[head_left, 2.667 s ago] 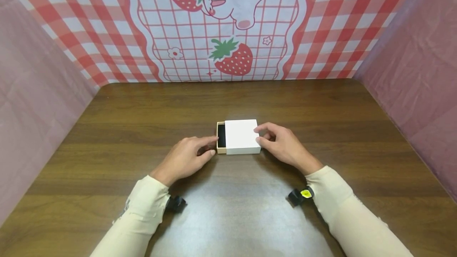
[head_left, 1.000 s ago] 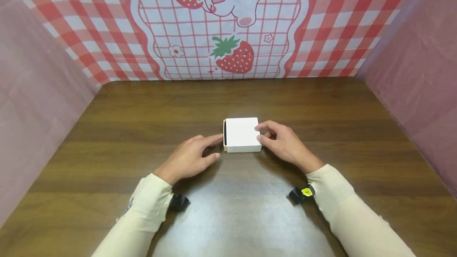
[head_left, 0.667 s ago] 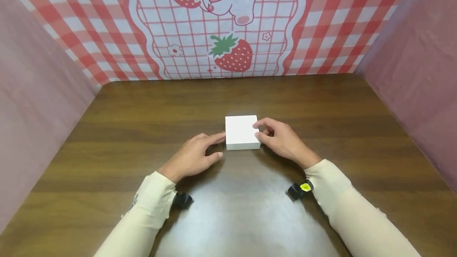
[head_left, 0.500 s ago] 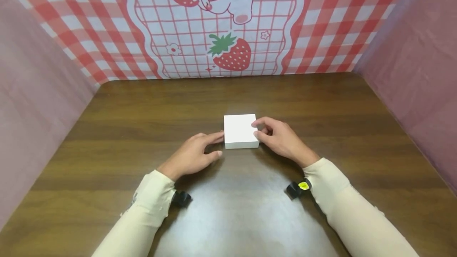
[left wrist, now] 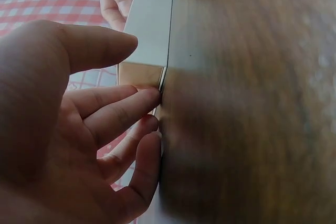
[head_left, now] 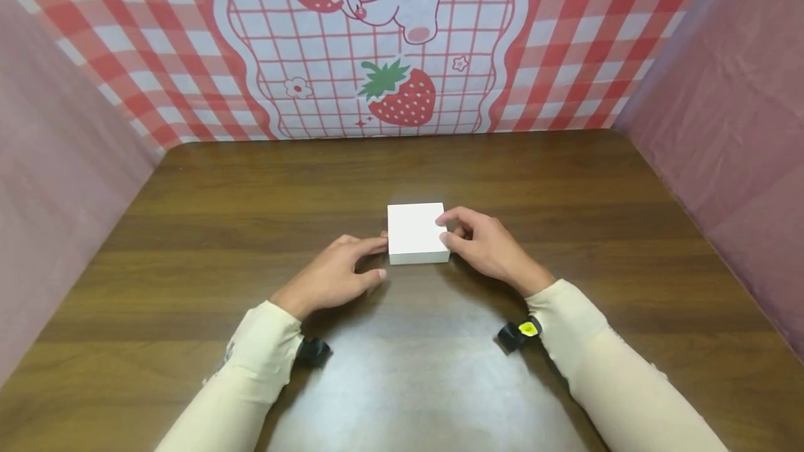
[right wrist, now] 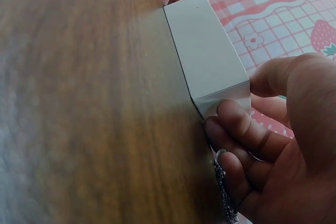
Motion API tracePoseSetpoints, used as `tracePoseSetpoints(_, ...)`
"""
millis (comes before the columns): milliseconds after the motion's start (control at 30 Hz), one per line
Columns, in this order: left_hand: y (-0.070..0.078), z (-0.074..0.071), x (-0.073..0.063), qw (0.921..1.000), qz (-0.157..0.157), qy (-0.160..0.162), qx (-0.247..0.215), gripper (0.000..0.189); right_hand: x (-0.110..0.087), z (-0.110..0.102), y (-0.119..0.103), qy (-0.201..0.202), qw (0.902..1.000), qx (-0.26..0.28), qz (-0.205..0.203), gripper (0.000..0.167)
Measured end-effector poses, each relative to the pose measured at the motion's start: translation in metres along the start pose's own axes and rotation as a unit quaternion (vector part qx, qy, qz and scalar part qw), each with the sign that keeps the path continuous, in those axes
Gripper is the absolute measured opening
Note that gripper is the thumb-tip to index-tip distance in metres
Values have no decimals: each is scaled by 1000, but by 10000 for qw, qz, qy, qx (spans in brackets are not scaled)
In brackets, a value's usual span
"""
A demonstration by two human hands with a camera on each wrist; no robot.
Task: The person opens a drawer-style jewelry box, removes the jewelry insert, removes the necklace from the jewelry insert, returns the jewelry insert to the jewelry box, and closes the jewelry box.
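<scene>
A small white sliding box (head_left: 417, 229) lies flat on the table, its sleeve covering the inner tray. At its left end the left hand (head_left: 333, 274) touches with fairly straight fingertips, thumb apart from the box. A tan tray end (left wrist: 140, 74) shows by those fingers in the left wrist view. My right hand (head_left: 486, 246) holds the right end, thumb and index finger at its top edge, the other fingers curled. Below those curled fingers, the right wrist view shows a dark, glittering strand (right wrist: 224, 190); whether it is held, I cannot tell.
The brown wooden table (head_left: 402, 361) reaches back to a red-and-white checked strawberry cloth (head_left: 408, 54). Pink cloth walls (head_left: 722, 124) stand on both sides. Each wrist wears a small black camera (head_left: 314, 352).
Pushed by the left fingers, the open tray has slid right into the white sleeve, hiding its black inside. The right hand stays at its end. Over the last half second little moves.
</scene>
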State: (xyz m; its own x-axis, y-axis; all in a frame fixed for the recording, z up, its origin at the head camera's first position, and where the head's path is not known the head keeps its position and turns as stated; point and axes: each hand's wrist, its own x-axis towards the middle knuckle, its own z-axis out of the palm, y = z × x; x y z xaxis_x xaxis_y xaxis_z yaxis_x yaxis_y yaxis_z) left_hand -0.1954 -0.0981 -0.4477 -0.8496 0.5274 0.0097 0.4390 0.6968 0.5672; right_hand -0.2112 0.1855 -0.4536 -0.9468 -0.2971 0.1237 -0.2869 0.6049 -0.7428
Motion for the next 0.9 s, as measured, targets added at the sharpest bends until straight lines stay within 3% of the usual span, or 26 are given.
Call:
tracePoseSetpoints(367,-5,3,1,9997,152,112,-125,53,-3,2,3,17,10000,-40,-14,26)
tracePoseSetpoints(700,-15,-2,6,9968,171,-76,-772,50,0,1,2,-41,10000,-2,-80,24)
tracePoseSetpoints(900,-17,-6,9,9971,289,-74,-696,49,0,0,-1,-31,10000,15,-9,25)
